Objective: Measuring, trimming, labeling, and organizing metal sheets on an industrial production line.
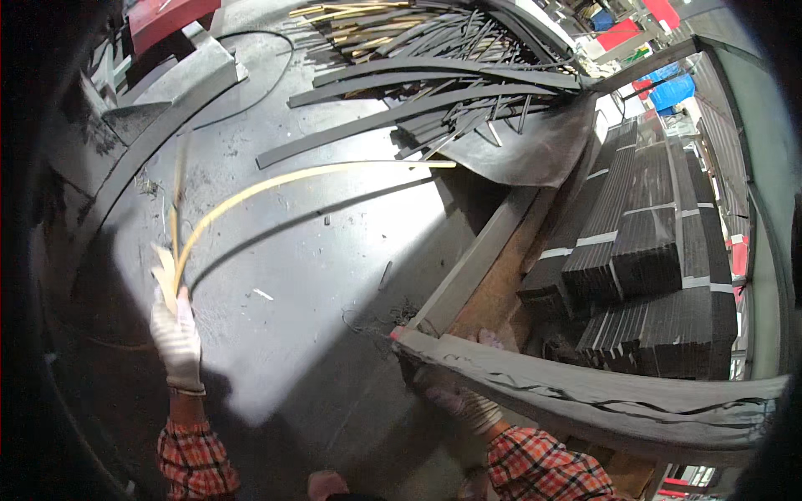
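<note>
Left hand (176,338) gloved, fist closed on near end of thin yellowish strip (276,182): light, whippy, bows far-right; grip low. Right hand (462,399) clasps grey plank (585,392), stiff, heavier

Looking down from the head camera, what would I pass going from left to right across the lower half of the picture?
Left hand in a white glove holding a thin yellow strip → bare grey floor → right hand gripping a long grey bar → bundles of dark strips stacked in the wooden crate.
</note>
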`<state>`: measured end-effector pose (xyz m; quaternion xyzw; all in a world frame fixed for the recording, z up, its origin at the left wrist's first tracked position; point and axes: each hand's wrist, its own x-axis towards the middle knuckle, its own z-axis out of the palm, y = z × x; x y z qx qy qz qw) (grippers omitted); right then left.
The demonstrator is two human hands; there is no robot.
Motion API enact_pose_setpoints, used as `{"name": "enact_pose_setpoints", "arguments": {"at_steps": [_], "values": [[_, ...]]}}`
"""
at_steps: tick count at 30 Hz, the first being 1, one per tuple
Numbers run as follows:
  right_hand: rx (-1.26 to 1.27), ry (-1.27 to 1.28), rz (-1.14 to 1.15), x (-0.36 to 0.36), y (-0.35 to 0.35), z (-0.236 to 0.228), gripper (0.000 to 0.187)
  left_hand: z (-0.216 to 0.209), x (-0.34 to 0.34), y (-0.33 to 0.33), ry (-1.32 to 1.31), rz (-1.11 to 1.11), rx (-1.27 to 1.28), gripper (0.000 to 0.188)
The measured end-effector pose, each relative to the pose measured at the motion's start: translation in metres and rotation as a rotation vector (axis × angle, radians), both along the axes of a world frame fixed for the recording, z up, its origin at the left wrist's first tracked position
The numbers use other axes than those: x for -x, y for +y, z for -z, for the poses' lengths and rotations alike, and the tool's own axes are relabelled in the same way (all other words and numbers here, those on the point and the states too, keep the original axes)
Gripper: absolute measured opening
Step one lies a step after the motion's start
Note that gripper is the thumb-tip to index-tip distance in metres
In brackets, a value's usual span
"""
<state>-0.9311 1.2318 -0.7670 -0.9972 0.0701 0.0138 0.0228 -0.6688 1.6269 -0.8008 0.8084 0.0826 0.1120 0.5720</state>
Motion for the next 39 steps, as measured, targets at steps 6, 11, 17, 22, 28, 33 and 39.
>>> {"name": "enact_pose_setpoints", "arguments": {"at_steps": [6, 11, 17, 22, 28, 33, 39], "values": [[-0.647, 0.226, 0.195, 0.004, 0.01, -0.018, 0.045, -0.161, -0.171, -0.184, -0.342, 0.318, 0.327, 0.039], [-0.873, 0.279, 0.247, 0.015, 0.016, -0.02, 0.048, -0.293, -0.177, -0.422, -0.464, 0.936, -0.116, 0.043], [-0.98, 0.281, 0.249, 0.023, 0.01, -0.007, 0.051, -0.16, -0.093, -0.436, -0.556, 0.744, -0.183, 0.037], [-1.048, 0.244, 0.214, 0.011, 0.005, 0.002, 0.054, -0.019, 0.016, -0.299, -0.552, 0.649, -0.415, 0.056], [-0.067, 0.049, 0.211, -0.023, 0.009, -0.068, 0.081, -0.005, 0.037, -0.235, 0.211, 0.546, 0.478, 0.065], [-0.382, 0.174, 0.059, 0.002, 0.018, -0.099, 0.079, -0.06, -0.002, -0.205, 0.349, 0.569, 0.97, 0.03], [-0.823, 0.391, 0.164, 0.047, -0.007, -0.192, 0.069, -0.117, 0.062, -0.055, 0.073, 0.355, 1.672, 0.029]]}}
